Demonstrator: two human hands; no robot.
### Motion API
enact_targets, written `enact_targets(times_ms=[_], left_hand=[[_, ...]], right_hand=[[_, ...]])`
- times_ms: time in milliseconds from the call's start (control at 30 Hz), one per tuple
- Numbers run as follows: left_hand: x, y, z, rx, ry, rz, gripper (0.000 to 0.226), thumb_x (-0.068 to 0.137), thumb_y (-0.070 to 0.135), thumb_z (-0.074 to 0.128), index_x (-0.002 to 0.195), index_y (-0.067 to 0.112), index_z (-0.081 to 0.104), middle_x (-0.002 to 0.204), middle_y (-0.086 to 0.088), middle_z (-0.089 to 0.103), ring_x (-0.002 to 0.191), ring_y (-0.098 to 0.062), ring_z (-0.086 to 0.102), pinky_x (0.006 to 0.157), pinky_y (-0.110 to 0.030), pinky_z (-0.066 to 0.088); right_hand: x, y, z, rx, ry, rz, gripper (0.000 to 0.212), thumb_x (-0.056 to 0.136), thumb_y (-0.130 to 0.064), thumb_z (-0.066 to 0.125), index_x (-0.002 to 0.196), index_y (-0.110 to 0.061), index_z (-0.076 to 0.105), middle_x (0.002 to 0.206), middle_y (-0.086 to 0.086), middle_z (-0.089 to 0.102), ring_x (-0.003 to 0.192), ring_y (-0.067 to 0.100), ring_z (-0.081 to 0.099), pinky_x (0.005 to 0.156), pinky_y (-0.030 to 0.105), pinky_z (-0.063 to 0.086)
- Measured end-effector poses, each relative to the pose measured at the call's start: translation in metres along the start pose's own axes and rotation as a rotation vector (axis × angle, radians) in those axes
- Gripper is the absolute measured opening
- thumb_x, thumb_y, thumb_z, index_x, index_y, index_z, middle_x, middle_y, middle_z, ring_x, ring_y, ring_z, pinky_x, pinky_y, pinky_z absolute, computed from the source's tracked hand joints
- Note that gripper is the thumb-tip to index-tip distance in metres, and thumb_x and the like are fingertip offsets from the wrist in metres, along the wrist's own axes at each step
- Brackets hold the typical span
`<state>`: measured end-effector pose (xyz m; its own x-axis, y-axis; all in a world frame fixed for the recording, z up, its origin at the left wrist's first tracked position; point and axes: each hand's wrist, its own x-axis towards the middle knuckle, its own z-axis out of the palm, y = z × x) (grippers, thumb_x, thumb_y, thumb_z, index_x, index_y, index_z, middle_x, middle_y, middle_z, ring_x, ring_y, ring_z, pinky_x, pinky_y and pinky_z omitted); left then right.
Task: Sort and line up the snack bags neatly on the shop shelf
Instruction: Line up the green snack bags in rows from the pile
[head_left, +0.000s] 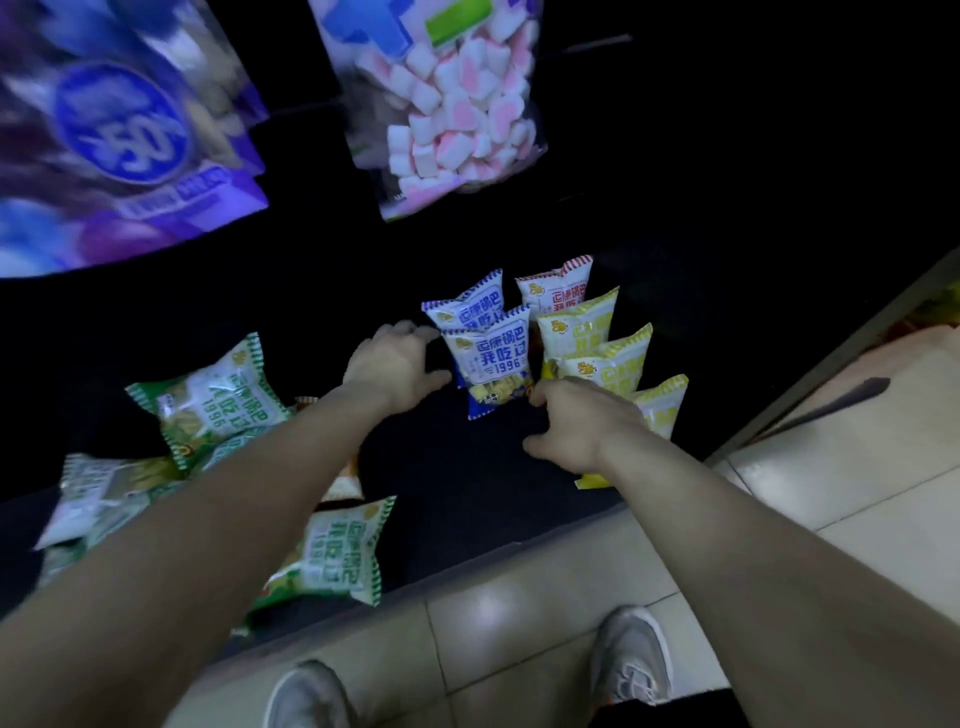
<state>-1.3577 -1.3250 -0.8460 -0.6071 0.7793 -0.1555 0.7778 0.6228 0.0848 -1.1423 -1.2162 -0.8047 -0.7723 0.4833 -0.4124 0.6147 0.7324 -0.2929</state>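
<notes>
Two blue snack bags stand one behind the other on the dark shelf (467, 467), the front blue bag (491, 358) nearest me. To their right runs a row of yellow bags (579, 325), with a red-striped bag (558, 288) at the back. My left hand (395, 364) reaches to the left side of the blue bags, fingers and thumb spread towards them, gripping nothing. My right hand (576, 421) lies over the front yellow bags, fingertips touching the front blue bag's lower right corner, thumb free. Several green bags (218, 400) lie scattered at the left.
A marshmallow bag (452, 104) and a purple bag (119, 135) hang above the shelf. One green bag (332, 556) lies at the shelf's front edge. An orange bag (345, 483) peeks from under my left forearm. Tiled floor (519, 597) and my shoes (631, 654) are below.
</notes>
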Motion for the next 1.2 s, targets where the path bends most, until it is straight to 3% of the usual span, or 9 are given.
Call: enact_targets(times_ms=[100, 267, 367, 567, 767, 900, 1000, 1100, 1200], left_hand=[[-0.064, -0.043, -0.024, 0.030, -0.132, -0.020, 0.069, 0.091, 0.057, 0.056, 0.149, 0.027, 0.035, 0.151, -0.006, 0.038, 0.136, -0.027, 0.038, 0.106, -0.040, 0.040], [-0.171, -0.113, -0.037, 0.050, -0.253, -0.107, 0.070, 0.093, 0.055, 0.055, 0.151, 0.023, 0.033, 0.152, -0.007, 0.039, 0.131, -0.028, 0.045, 0.098, -0.036, 0.043], [-0.210, -0.153, -0.023, -0.038, -0.326, -0.202, 0.074, 0.091, 0.055, 0.059, 0.151, 0.020, 0.034, 0.151, -0.010, 0.041, 0.131, -0.028, 0.046, 0.099, -0.034, 0.043], [-0.243, -0.202, 0.006, -0.098, -0.370, -0.245, 0.071, 0.091, 0.053, 0.059, 0.150, 0.022, 0.035, 0.148, -0.010, 0.042, 0.127, -0.028, 0.049, 0.099, -0.036, 0.044], [-0.229, -0.217, 0.024, -0.141, -0.277, -0.181, 0.061, 0.092, 0.049, 0.059, 0.145, 0.025, 0.042, 0.147, -0.006, 0.044, 0.130, -0.025, 0.046, 0.103, -0.039, 0.043], [-0.216, -0.218, 0.027, -0.147, -0.270, -0.159, 0.059, 0.092, 0.049, 0.059, 0.143, 0.025, 0.043, 0.145, -0.006, 0.046, 0.128, -0.025, 0.046, 0.103, -0.040, 0.043], [-0.210, -0.219, 0.027, -0.154, -0.263, -0.173, 0.058, 0.092, 0.047, 0.060, 0.143, 0.024, 0.044, 0.145, -0.007, 0.046, 0.126, -0.026, 0.048, 0.101, -0.041, 0.045], [-0.208, -0.216, 0.024, -0.169, -0.240, -0.166, 0.059, 0.091, 0.046, 0.061, 0.142, 0.022, 0.045, 0.145, -0.007, 0.046, 0.128, -0.027, 0.047, 0.102, -0.039, 0.044], [-0.207, -0.210, 0.021, -0.157, -0.239, -0.153, 0.059, 0.091, 0.046, 0.062, 0.143, 0.023, 0.045, 0.147, -0.006, 0.044, 0.129, -0.027, 0.047, 0.103, -0.041, 0.044]], right_hand=[[-0.004, -0.030, 0.000, -0.003, 0.008, -0.059, 0.052, 0.086, -0.043, 0.068, 0.133, -0.024, 0.054, 0.129, 0.002, 0.054, 0.116, 0.022, 0.053, 0.089, 0.037, 0.049], [-0.018, -0.073, 0.021, -0.042, -0.058, -0.147, 0.060, 0.088, -0.043, 0.066, 0.142, -0.025, 0.048, 0.136, 0.001, 0.051, 0.121, 0.022, 0.051, 0.095, 0.037, 0.048], [-0.017, -0.100, 0.053, -0.130, -0.125, -0.188, 0.059, 0.089, -0.044, 0.065, 0.142, -0.024, 0.048, 0.136, 0.003, 0.049, 0.123, 0.023, 0.050, 0.094, 0.037, 0.047], [0.015, -0.153, 0.146, -0.073, -0.217, -0.221, 0.053, 0.095, -0.045, 0.056, 0.142, -0.021, 0.047, 0.141, 0.005, 0.044, 0.126, 0.027, 0.045, 0.098, 0.041, 0.045], [0.064, -0.182, 0.191, -0.275, -0.289, -0.240, 0.087, 0.091, -0.062, 0.054, 0.158, -0.019, 0.019, 0.161, 0.007, 0.027, 0.144, 0.030, 0.027, 0.113, 0.047, 0.030], [0.079, -0.174, 0.196, -0.243, -0.336, -0.211, 0.102, 0.072, -0.073, 0.069, 0.150, -0.021, 0.031, 0.146, 0.006, 0.048, 0.132, 0.028, 0.043, 0.105, 0.044, 0.035], [0.079, -0.169, 0.196, -0.208, -0.326, -0.211, 0.108, 0.060, -0.077, 0.076, 0.143, -0.020, 0.039, 0.140, 0.004, 0.050, 0.126, 0.026, 0.047, 0.100, 0.041, 0.041], [0.074, -0.171, 0.193, -0.189, -0.337, -0.212, 0.095, 0.053, -0.080, 0.077, 0.126, -0.024, 0.054, 0.125, 0.004, 0.050, 0.110, 0.022, 0.050, 0.090, 0.037, 0.047], [0.069, -0.173, 0.185, -0.194, -0.337, -0.231, 0.081, 0.054, -0.078, 0.078, 0.113, -0.027, 0.057, 0.114, 0.000, 0.046, 0.097, 0.018, 0.053, 0.082, 0.034, 0.050]])
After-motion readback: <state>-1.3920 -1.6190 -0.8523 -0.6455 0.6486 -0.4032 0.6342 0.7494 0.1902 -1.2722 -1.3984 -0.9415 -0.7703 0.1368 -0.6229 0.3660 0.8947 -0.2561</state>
